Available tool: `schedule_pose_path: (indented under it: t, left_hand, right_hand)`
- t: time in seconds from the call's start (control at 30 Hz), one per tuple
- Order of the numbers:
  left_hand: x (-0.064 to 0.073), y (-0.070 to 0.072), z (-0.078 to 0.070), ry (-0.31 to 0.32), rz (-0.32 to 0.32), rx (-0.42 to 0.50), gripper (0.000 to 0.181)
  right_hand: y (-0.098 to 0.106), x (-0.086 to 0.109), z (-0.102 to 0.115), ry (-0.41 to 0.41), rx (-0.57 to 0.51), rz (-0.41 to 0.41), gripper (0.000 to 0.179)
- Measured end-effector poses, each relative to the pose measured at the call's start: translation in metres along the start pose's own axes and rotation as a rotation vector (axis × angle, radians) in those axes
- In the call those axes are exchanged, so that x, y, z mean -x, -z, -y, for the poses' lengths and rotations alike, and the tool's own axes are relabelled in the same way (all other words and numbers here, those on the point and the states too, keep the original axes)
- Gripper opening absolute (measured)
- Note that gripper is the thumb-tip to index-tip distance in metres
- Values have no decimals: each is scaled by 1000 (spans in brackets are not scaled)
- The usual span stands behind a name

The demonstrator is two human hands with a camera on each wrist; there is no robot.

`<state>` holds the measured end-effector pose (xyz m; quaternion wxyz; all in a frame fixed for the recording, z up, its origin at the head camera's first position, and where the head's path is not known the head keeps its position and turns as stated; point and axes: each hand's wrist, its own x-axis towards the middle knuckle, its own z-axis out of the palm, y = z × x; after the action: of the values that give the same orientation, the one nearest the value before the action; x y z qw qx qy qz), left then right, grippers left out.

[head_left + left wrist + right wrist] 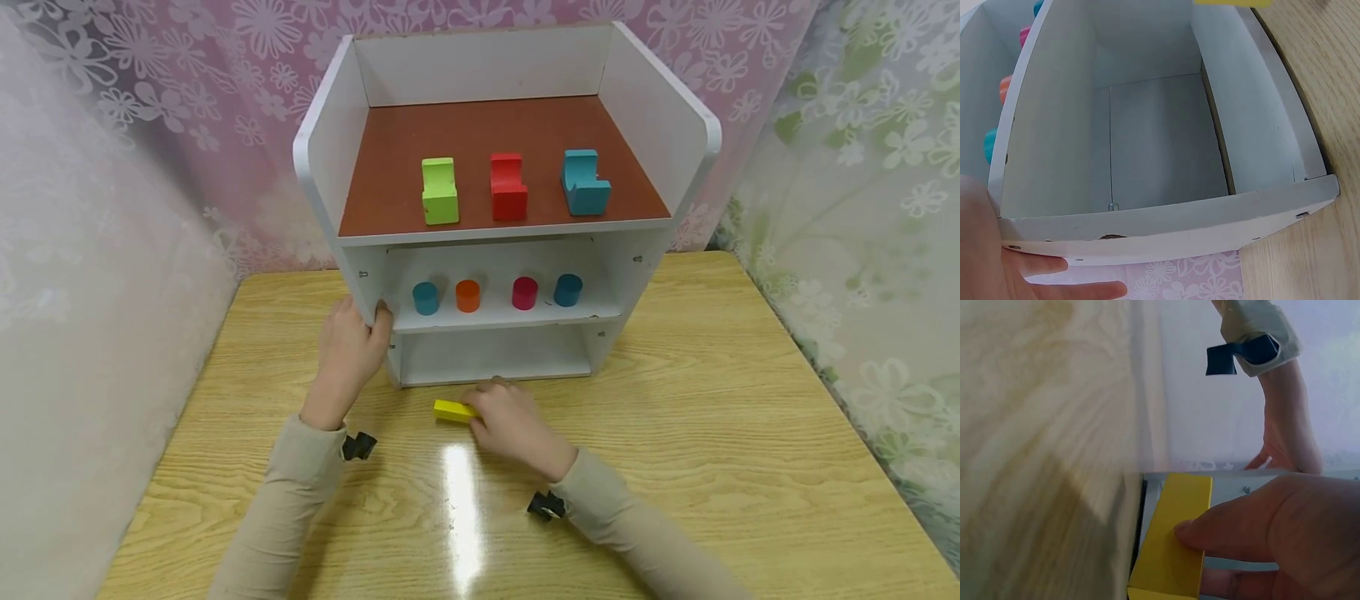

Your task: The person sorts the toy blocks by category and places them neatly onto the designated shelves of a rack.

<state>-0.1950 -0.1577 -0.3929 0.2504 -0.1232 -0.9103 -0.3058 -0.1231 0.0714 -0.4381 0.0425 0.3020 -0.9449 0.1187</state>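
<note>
My right hand (513, 419) pinches a long yellow block (453, 411) in front of the lowest compartment of a white shelf unit (495, 232). In the right wrist view the thumb lies on the face of the yellow block (1175, 534), with fingers behind it. My left hand (352, 350) grips the unit's left side panel, thumb at the front edge. In the left wrist view, fingers of the left hand (997, 265) lie along the panel's outer face. The middle shelf holds a teal cylinder (426, 298), an orange cylinder (468, 296), a pink cylinder (525, 293) and a blue cylinder (567, 290).
On the brown top shelf (480, 125) stand a green notched block (440, 192), a red notched block (508, 187) and a teal notched block (585, 183). The unit stands on a wooden table (720, 417). A pink flowered curtain (262, 167) hangs behind.
</note>
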Motion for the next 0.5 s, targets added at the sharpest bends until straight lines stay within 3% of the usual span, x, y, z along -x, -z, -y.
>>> schedule_pose_path:
  t: [0.17,0.5]
  left_hand:
    - [0,0,1,-3,6,12,34]
    - [0,-1,1,-2,-8,-24,32]
  right_hand:
    - [8,-5,-11,20,61,-76,24]
    - [16,-19,-41,-30,46,-115,29]
